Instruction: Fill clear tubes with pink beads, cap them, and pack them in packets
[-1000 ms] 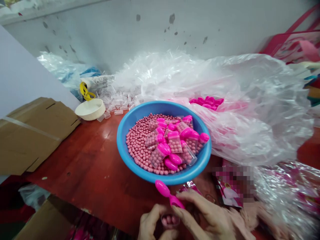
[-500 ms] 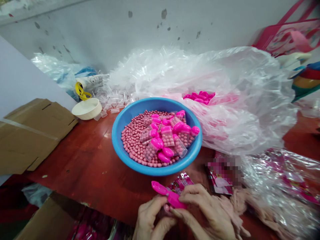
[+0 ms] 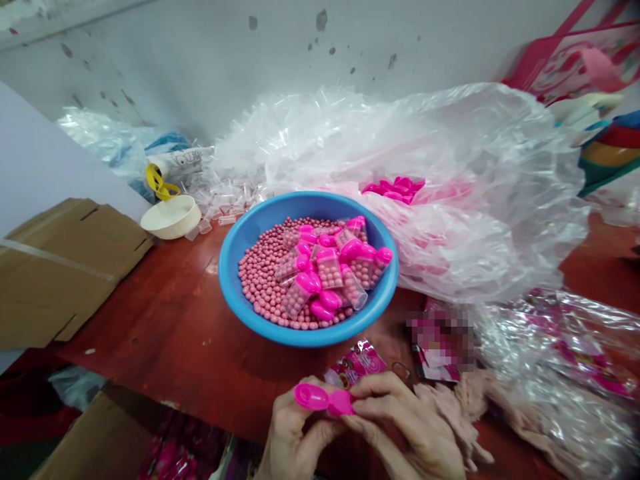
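Both of my hands meet at the table's front edge, below the blue basin (image 3: 307, 337). My left hand (image 3: 296, 433) pinches the left side of a small container whose pink cap (image 3: 325, 399) stands with its lid flipped open to the left. My right hand (image 3: 400, 423) grips the cap's right side. The container's body is hidden by my fingers. A printed pink packet (image 3: 359, 363) lies just behind my hands. The basin holds pink beads (image 3: 265, 283) and several clear bead-filled containers (image 3: 329, 270) with pink caps.
Clear plastic bags (image 3: 490, 193) with loose pink caps (image 3: 395, 190) lie behind and right. A white bowl (image 3: 171, 218) and cardboard (image 3: 65, 267) are at left. Shiny packets (image 3: 575, 347) and a beige cloth (image 3: 450, 407) lie at right. An open box (image 3: 110, 433) sits below the edge.
The pink cap has tilted, its open lid now lower and showing its hollow side. The beads seen between my fingers are now hidden. The view has shifted slightly.
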`<move>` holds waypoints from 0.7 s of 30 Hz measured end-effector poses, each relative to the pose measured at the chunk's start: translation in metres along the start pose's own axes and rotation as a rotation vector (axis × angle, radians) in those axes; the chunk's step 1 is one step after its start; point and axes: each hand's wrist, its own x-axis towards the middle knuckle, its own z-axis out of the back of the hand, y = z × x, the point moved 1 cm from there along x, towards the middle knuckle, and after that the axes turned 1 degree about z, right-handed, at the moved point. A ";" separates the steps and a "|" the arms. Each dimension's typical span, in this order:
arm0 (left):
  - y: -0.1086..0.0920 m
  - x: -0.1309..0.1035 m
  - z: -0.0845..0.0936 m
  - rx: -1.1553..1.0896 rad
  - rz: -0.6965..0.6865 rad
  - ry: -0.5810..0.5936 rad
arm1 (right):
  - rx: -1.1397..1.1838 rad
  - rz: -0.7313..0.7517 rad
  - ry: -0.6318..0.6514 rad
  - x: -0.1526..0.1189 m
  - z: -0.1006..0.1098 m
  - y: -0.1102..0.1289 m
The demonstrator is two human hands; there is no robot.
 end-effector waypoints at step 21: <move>0.026 0.012 -0.007 -0.101 0.109 0.027 | -0.092 -0.028 0.070 0.004 -0.016 -0.025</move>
